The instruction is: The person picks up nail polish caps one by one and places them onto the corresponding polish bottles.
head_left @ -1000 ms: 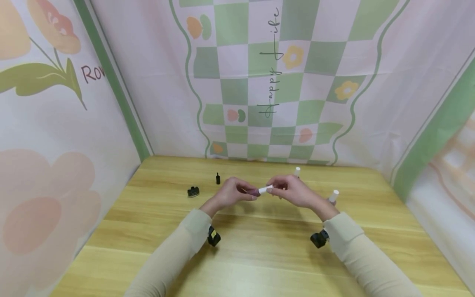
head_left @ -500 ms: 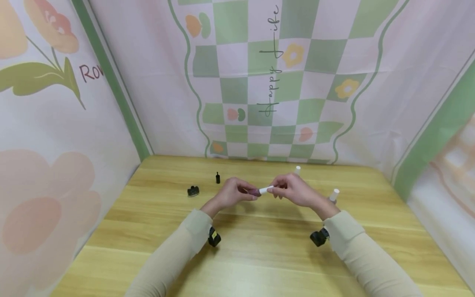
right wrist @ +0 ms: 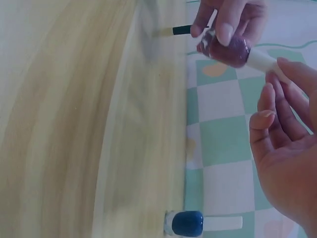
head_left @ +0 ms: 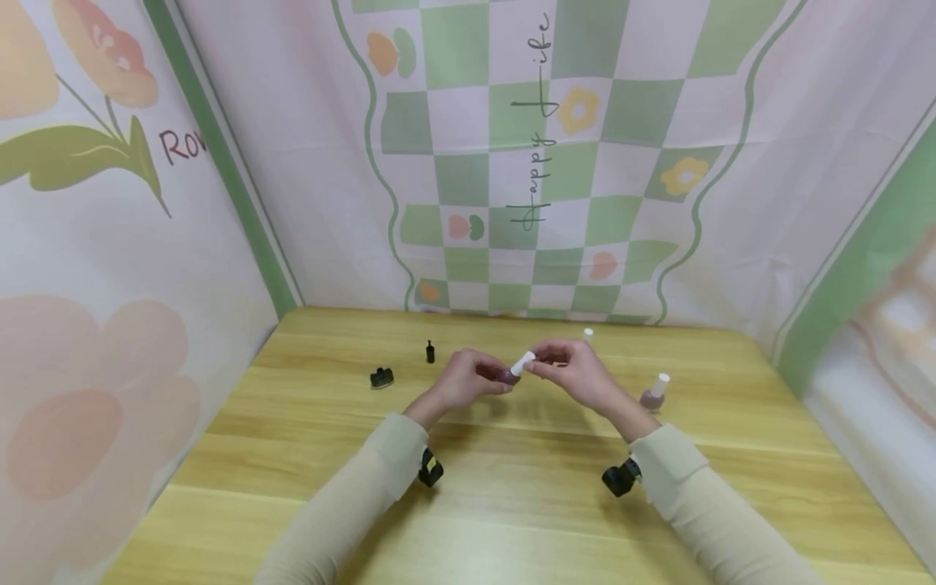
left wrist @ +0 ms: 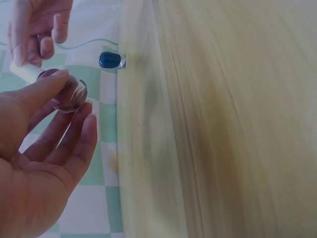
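A nail polish bottle (head_left: pixel 508 376) with a purple-mauve glass body and a long white cap (head_left: pixel 522 362) is held above the table, tilted with its cap up to the right. My left hand (head_left: pixel 465 379) grips the glass body between thumb and fingers. On the other side, my right hand (head_left: pixel 574 371) pinches the white cap near its top end. In the right wrist view the cap (right wrist: pixel 262 60) sits against the bottle's neck, and the lower fingers of my right hand (right wrist: pixel 292 134) are loosely bent.
A mauve nail polish bottle (head_left: pixel 653 396) with a white cap stands to the right. A blue one (right wrist: pixel 187 223) stands behind my right hand. At the left are a dark squat bottle (head_left: pixel 381 378) and a black brush cap (head_left: pixel 430 353). A patterned cloth (head_left: pixel 512 268) hangs behind the table.
The held bottle has tipped more upright, its cap end rising. My right hand has shifted slightly and its fingers have moved on the cap. The mauve bottle at the right shows more fully.
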Demonstrator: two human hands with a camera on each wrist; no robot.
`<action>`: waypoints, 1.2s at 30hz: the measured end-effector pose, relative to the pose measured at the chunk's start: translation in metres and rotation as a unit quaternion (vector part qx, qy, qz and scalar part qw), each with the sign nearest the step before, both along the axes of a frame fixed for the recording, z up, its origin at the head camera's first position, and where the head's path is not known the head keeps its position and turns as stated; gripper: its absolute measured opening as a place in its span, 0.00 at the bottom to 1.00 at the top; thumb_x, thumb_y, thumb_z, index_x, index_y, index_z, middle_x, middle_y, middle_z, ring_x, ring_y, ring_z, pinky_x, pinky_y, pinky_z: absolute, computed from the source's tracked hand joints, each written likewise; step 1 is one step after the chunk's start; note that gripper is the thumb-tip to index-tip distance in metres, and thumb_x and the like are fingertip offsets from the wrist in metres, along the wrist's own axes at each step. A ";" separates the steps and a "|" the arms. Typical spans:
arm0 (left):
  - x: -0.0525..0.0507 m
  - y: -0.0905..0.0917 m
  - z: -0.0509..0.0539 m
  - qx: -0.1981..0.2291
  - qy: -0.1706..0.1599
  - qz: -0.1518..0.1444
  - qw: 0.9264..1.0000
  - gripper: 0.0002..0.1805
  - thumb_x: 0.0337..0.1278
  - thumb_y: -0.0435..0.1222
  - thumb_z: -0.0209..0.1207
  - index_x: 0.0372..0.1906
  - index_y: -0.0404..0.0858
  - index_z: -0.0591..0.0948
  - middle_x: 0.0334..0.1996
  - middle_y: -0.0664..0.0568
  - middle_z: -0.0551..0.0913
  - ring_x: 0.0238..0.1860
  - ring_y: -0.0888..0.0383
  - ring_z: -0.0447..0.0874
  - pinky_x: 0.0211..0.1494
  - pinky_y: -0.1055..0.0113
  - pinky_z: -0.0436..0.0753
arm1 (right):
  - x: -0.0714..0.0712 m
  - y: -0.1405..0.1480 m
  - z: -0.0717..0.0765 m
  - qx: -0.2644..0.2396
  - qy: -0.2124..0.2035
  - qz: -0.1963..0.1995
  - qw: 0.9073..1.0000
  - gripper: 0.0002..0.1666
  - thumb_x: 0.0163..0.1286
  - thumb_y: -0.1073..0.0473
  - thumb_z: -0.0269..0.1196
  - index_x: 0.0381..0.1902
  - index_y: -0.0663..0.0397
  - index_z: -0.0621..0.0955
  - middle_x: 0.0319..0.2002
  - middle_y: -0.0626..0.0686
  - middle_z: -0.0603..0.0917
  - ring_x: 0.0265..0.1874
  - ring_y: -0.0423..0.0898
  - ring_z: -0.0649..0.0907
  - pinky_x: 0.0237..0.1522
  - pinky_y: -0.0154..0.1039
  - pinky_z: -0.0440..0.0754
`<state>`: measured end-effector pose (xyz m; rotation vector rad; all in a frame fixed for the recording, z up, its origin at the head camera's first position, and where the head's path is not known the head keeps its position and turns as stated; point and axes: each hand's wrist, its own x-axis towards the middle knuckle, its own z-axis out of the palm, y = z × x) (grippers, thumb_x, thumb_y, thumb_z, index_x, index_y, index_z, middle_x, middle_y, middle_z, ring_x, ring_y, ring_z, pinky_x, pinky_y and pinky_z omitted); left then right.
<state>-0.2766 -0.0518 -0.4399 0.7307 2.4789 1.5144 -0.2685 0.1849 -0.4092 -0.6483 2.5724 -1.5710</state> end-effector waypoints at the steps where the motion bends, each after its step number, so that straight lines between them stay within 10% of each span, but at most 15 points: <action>1: 0.000 0.001 0.000 -0.003 0.003 0.004 1.000 0.10 0.58 0.34 0.72 0.46 0.42 0.90 0.39 0.58 0.90 0.40 0.63 0.87 0.46 0.69 0.86 | 0.000 -0.001 -0.001 -0.003 -0.001 -0.005 1.000 0.15 0.70 0.54 0.70 0.49 0.58 0.86 0.43 0.55 0.89 0.43 0.53 0.87 0.44 0.40 0.87; 36: -0.043 0.033 -0.006 -0.002 0.017 0.053 0.998 0.10 0.60 0.29 0.69 0.47 0.37 0.87 0.44 0.49 0.90 0.46 0.57 0.87 0.53 0.66 0.84 | -0.032 -0.009 -0.010 -0.020 0.029 -0.102 0.994 0.18 0.71 0.58 0.69 0.54 0.62 0.85 0.49 0.62 0.88 0.37 0.57 0.87 0.34 0.34 0.80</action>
